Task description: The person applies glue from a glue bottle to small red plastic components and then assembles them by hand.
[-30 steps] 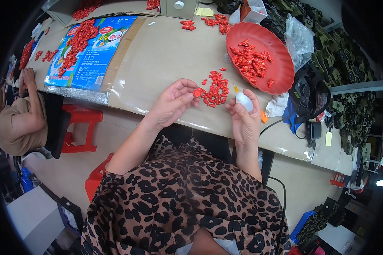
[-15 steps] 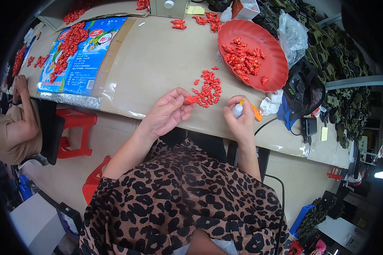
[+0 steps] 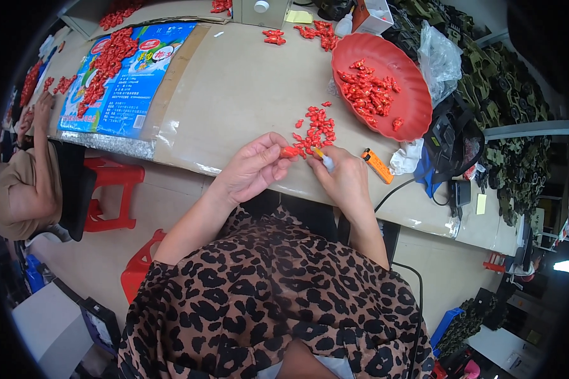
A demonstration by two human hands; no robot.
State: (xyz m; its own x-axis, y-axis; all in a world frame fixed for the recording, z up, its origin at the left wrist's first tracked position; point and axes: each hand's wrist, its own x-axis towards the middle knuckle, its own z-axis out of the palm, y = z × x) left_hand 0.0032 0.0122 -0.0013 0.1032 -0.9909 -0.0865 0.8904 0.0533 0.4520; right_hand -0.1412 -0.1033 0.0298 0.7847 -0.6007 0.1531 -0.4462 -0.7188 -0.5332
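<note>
My left hand pinches a small glossy red figurine between thumb and fingertips, just above the table's near edge. In my right hand is a small whitish squeeze bottle with a yellow tip. That tip is close to the red figurine; whether they touch I cannot tell. Right behind both hands lies a loose cluster of small red pieces. Farther right, a scalloped red dish holds a heap of larger red figurines.
An orange tool and a crumpled white tissue lie right of my right hand. Blue printed packaging at left bears red figurines. A black bag stands near the dish. At far left sits another person.
My right hand has moved left with the squeeze bottle, bringing its tip to the red figurine. My left hand stays nearly in place. The view has shifted slightly. The other person's hands have moved.
</note>
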